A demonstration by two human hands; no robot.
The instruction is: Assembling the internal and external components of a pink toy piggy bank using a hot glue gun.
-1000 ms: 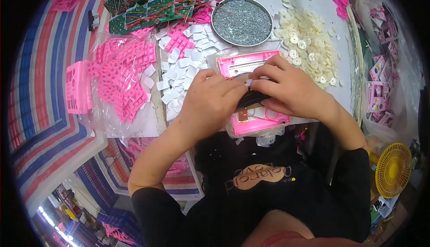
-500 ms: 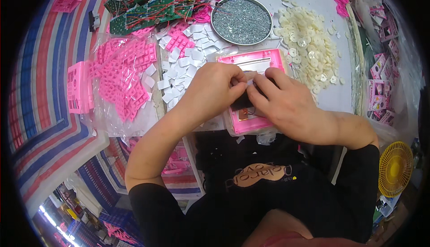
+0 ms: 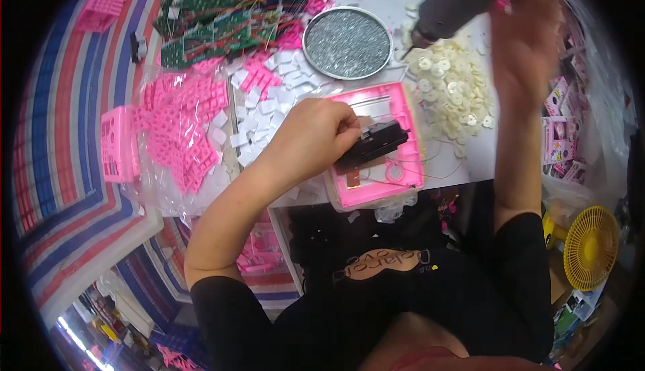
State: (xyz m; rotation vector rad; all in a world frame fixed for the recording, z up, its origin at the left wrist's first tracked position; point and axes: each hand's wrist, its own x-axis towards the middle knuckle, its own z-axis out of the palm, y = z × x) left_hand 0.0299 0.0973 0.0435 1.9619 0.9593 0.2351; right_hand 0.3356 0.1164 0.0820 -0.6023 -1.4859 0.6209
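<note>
One black oblong plastic unit (image 3: 379, 144), centre of frame, on a pink plastic casing (image 3: 405, 112); left hand (image 3: 321, 129) pinching its left end, fingers bent together. Right hand (image 3: 527, 45), upper right, blurred beside a dark grey power screwdriver (image 3: 463, 1); grip, I cannot tell.

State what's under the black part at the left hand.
The pink case is under the black part; a coppery piece shows inside, near the part. Anything directly beneath is hidden.
</note>
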